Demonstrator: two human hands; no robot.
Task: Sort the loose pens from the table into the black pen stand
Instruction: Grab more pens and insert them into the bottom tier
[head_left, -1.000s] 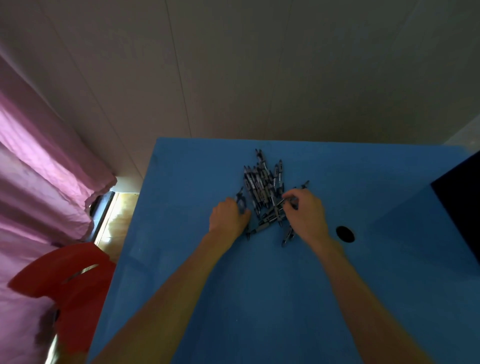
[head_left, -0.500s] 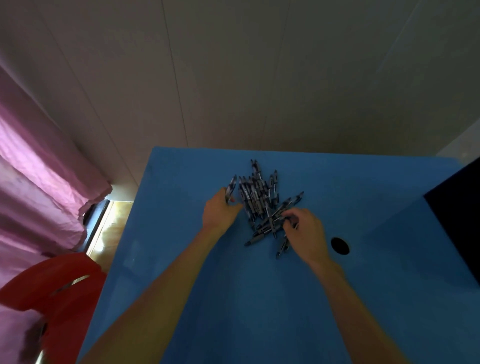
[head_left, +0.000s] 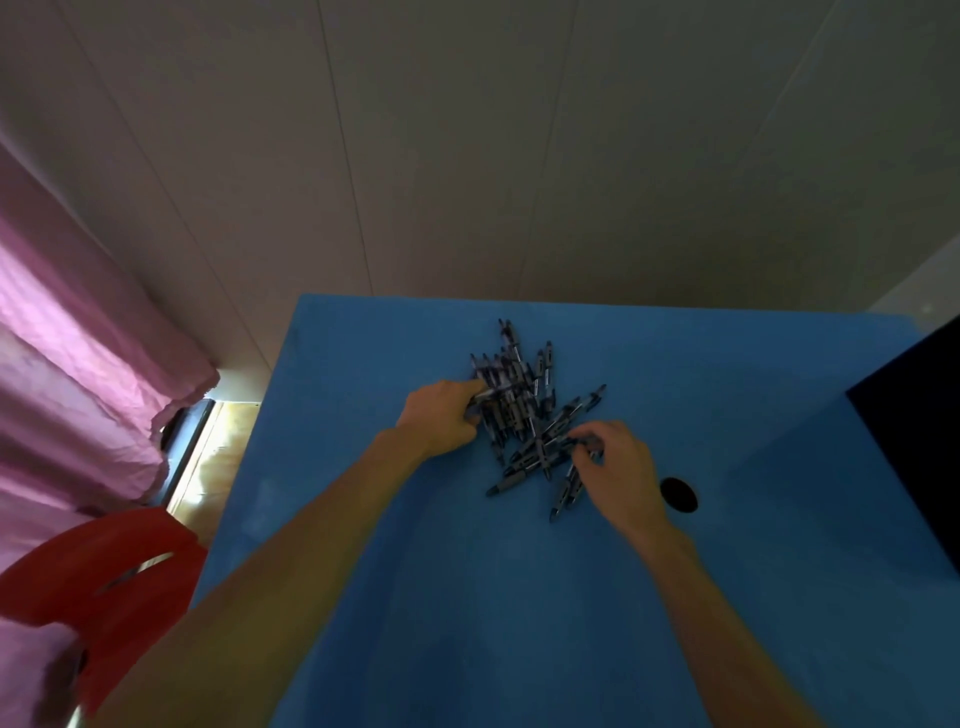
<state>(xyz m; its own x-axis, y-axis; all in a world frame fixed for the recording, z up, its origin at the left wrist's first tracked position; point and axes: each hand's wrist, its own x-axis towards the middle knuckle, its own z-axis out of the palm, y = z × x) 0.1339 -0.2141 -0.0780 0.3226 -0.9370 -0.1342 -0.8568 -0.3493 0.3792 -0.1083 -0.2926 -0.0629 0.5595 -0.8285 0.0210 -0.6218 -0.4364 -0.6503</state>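
A heap of several dark grey pens (head_left: 522, 400) lies on the blue table (head_left: 467, 597), towards its far side. My left hand (head_left: 441, 415) is at the heap's left edge, its fingers curled round pens there. My right hand (head_left: 618, 467) is at the heap's near right corner, thumb and fingers pinching a pen, with more pens lying under its fingers. A black pen stand is not clearly in view.
A round black hole (head_left: 679, 494) sits in the table just right of my right hand. A dark block (head_left: 919, 431) stands at the right edge. A red plastic chair (head_left: 98, 587) and a pink curtain (head_left: 78, 374) are at the left.
My left hand has moved from the heap's near left up to its left edge and now holds pens. My right hand has stayed at the near right corner. The camera tilted slightly.
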